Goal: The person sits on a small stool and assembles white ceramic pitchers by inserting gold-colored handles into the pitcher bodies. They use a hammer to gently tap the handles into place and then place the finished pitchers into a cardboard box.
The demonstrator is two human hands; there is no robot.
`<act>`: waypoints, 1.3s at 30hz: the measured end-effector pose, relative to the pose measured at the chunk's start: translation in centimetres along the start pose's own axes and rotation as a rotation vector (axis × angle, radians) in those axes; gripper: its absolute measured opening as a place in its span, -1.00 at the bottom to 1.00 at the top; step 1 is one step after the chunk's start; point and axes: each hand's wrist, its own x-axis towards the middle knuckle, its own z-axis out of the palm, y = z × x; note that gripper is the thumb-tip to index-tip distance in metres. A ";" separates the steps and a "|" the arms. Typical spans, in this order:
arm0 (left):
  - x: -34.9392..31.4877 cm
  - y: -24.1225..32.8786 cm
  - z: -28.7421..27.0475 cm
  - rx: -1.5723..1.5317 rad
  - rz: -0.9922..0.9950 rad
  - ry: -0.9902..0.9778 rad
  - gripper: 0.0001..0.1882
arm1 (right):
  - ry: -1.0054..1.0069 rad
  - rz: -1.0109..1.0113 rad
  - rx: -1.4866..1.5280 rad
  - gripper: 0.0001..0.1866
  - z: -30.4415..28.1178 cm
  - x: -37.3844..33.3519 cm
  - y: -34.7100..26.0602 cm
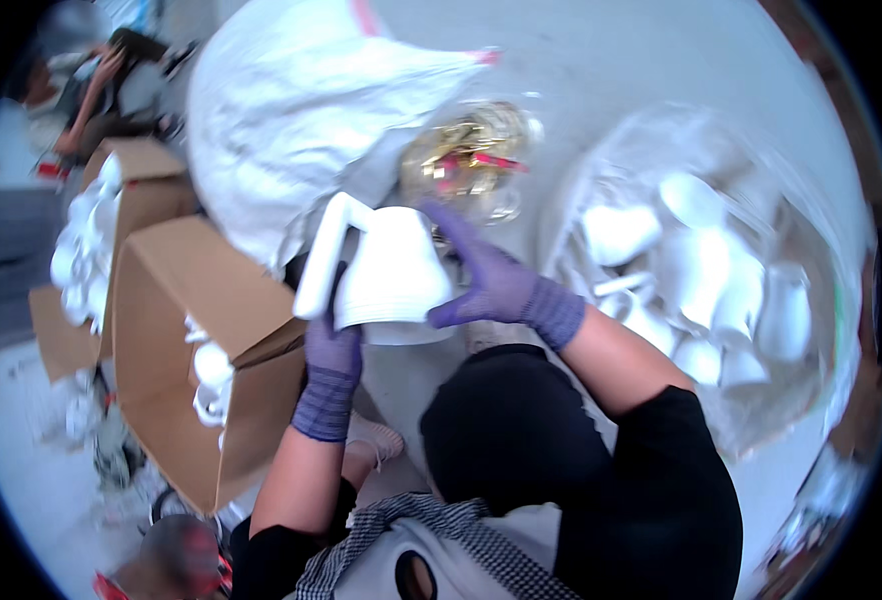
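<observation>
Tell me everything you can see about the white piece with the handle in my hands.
The white handled piece looks smooth and rigid, perhaps plastic. Its rounded body widens toward the end nearest you, where faint bands ring it. An angular handle juts out on the left. Your left hand holds it low on the handle side; your right hand grips its right side. Blur hides finer detail.

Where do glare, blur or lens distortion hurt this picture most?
Head view: glare washes out the white pieces at right, merging some edges; head view: the held jug is bright, with little surface detail; head view: the gold pile looks blurred, its separate items hard to tell; head view: the fisheye darkens the corners to black.
</observation>
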 end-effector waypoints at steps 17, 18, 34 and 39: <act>0.1 8.5 3.0 -0.334 0.399 -0.563 -0.33 | 0.327 0.590 -1.497 -0.12 -32.4 -33.2 -3.1; -1.5 7.3 1.5 -0.300 0.370 -0.538 -0.34 | 0.347 0.671 -1.280 -0.13 -33.3 -34.9 -0.7; -3.9 -32.8 -30.2 0.672 -0.681 0.176 -0.23 | -0.011 0.220 -1.015 -0.31 -10.2 -12.3 -0.9; -2.6 -45.4 -33.4 0.567 -0.793 0.384 0.17 | -0.126 0.387 -0.840 -0.39 -2.1 -10.5 9.1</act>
